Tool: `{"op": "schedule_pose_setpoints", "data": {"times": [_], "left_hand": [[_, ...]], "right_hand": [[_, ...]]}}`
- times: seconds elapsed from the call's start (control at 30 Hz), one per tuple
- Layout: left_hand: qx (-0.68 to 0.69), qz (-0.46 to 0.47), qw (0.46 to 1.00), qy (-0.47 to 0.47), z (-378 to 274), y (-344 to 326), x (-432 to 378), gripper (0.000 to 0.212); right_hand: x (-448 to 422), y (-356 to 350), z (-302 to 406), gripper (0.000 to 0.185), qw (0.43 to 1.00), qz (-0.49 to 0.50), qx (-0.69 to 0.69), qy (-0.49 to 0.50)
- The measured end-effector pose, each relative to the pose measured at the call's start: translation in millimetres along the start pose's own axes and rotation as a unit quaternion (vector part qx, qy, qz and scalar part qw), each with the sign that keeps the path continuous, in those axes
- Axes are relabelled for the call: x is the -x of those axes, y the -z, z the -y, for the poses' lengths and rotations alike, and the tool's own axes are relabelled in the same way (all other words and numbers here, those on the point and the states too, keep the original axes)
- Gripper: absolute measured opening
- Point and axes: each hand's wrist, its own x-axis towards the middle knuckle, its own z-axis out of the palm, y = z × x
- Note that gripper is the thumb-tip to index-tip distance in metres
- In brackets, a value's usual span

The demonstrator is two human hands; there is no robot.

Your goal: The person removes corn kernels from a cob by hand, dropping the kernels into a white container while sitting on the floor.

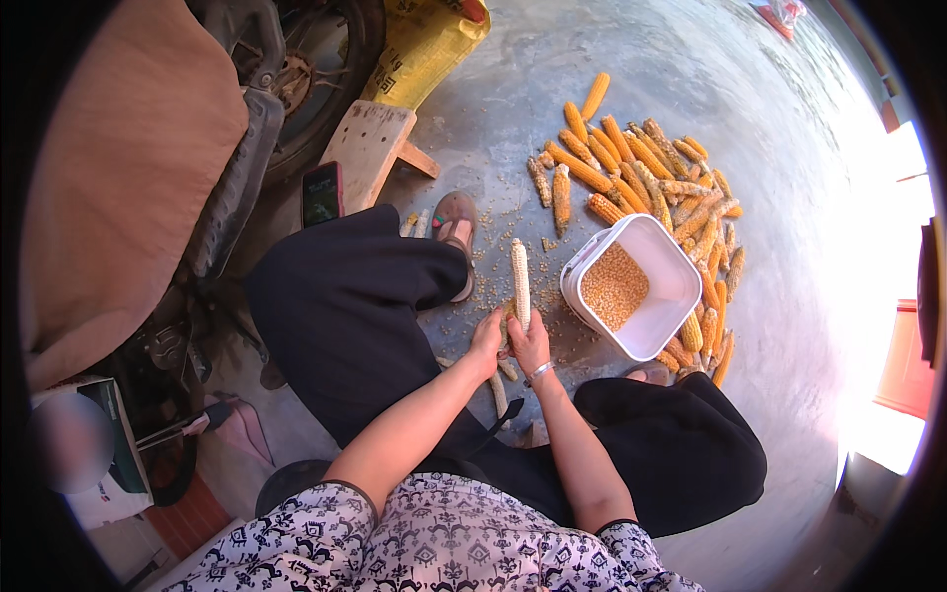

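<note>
In front of my knees, my right hand (530, 343) grips the lower end of a pale, stripped corn cob (521, 277) that points away from me. Close against it, my left hand (487, 342) is closed around a darker, yellowish-green piece (506, 325), probably another cob, mostly covered by the fingers. To the right stands a white plastic bucket (669, 325) partly filled with loose corn kernels (614, 287). A heap of yellow corn cobs (644, 166) lies behind and beside the bucket. Below my hands, a bare cob (498, 394) rests on the floor.
Loose kernels are scattered over the concrete floor (473, 111). A wooden stool (370, 140) stands at the upper left, with a phone (322, 194) at its near end. Behind it are a yellow woven sack (429, 52) and a motorcycle wheel (325, 81). My sandalled foot (455, 222) is left of the kernels.
</note>
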Motion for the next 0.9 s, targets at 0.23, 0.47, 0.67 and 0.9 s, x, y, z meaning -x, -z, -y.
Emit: {"op": "schedule_pose_setpoints", "data": {"times": [0.23,0.47,0.67,0.9], "left_hand": [[-0.024,-0.057,0.993,-0.098,10.3,-4.2,-6.3,0.028],[-0.058,-0.027,0.996,-0.063,14.7,1.7,-8.6,0.028],[0.0,0.015,0.999,-0.049,12.0,4.8,-9.7,0.024],[-0.028,-0.037,0.996,-0.082,7.5,-4.6,0.2,0.024]], "right_hand": [[0.5,2.0,12.1,0.021,0.987,-0.008,-0.15,-0.062],[-6.8,3.6,-10.1,0.018,1.0,-0.028,-0.007,0.011],[-4.2,4.4,-11.7,0.021,1.0,-0.014,-0.019,0.008],[-3.8,5.6,2.6,0.021,0.985,-0.014,-0.161,-0.063]]}}
